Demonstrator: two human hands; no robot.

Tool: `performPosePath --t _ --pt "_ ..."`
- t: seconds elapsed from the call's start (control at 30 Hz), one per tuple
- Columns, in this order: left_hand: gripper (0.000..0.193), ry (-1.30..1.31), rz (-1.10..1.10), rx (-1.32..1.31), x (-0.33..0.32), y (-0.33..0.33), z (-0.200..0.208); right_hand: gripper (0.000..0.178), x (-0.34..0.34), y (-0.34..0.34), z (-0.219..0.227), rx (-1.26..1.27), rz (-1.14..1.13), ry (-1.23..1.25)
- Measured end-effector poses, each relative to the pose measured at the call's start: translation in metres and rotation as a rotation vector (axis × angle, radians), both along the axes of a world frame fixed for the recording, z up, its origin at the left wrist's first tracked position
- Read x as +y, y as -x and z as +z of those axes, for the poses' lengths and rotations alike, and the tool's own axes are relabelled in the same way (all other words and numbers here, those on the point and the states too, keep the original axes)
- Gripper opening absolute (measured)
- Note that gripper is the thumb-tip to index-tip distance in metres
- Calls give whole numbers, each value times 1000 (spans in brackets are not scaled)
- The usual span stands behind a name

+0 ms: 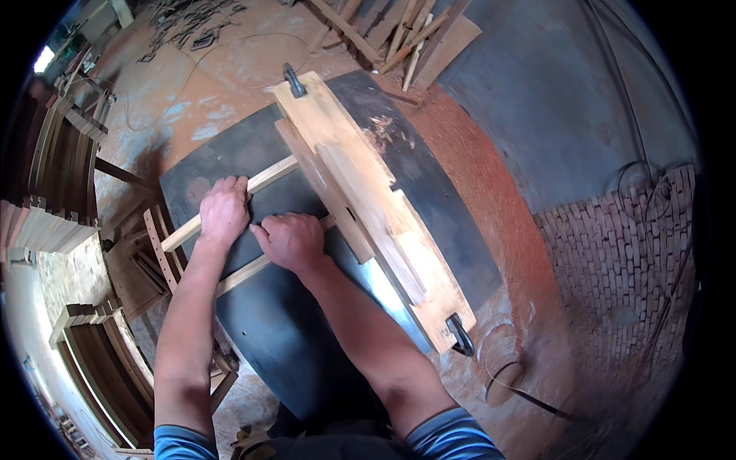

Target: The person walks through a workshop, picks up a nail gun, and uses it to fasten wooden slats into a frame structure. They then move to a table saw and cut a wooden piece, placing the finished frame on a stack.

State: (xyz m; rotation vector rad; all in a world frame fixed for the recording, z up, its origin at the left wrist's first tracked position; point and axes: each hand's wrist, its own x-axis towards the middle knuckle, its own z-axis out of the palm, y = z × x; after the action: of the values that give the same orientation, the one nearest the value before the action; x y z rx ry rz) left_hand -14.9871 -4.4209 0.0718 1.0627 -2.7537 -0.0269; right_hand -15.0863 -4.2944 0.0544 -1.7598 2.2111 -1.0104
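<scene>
My left hand (225, 208) is closed around the far wooden rail (274, 175), a pale narrow strip. My right hand (292, 240) is closed over the near wooden rail (244, 274), its fingers curled and partly hidden. At their right ends both rails meet a brown wooden crosspiece (328, 192), though the joints do not show clearly. This crosspiece lies alongside a long pale board (376, 176), with thinner strips of wood on top of it. A dark clamp (294, 80) grips the board's far end, and another clamp (460, 335) its near end.
Under the work is a dark table (452, 222) with wood shavings (381, 132) on it. Stacked wooden parts (57, 165) stand at the left. Scrap boards (414, 42) lie beyond the table. Loose bricks (613, 253) and a cable cross the floor at the right.
</scene>
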Motion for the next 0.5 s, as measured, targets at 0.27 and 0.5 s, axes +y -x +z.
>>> performPosePath --t 0.27,0.5 --pt "28 -39 98 122 -76 -27 -10 36 -82 -13 -3 94 -51 -72" --pt "92 -125 847 435 -49 -186 -23 39 -101 -14 3 169 -100 -70"
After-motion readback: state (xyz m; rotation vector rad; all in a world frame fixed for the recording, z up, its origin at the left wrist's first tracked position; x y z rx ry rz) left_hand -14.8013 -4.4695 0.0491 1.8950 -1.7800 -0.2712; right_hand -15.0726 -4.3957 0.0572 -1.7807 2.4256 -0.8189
